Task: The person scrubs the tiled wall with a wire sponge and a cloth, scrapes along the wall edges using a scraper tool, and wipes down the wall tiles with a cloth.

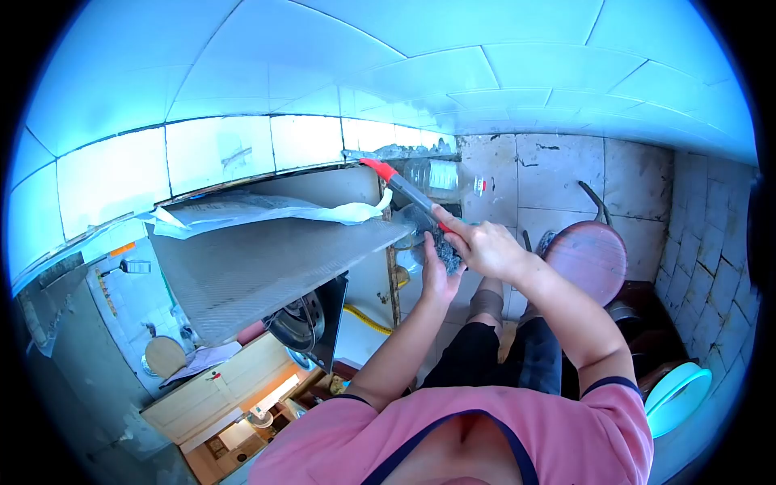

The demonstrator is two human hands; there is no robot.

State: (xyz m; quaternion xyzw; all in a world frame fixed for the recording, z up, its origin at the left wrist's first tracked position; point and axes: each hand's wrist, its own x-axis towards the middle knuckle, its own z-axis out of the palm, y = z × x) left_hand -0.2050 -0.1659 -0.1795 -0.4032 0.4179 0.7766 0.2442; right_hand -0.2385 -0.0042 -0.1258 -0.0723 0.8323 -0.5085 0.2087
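My right hand (482, 244) is wrapped round the handle of a scraper (408, 188), grey with red parts. The scraper's tip rests at the dirty edge under the white wall tiles. Just below, my left hand (440, 275) is cupped, holding a dark grey, fuzzy clump (445, 252) between fingers and thumb; its exact kind is unclear. Crumbly grey dirt (412, 151) lies along the ledge beyond the scraper. A clear plastic bottle (436, 176) with a white label and red cap lies behind the scraper handle.
On the left, a large grey panel (267, 267) stands out, with a torn white plastic sheet (283, 208) along its top. A yellow hose (366, 318) runs below it. To the right are a round pinkish stool (588, 260) and a turquoise basin (681, 398). Tiled walls enclose the corner.
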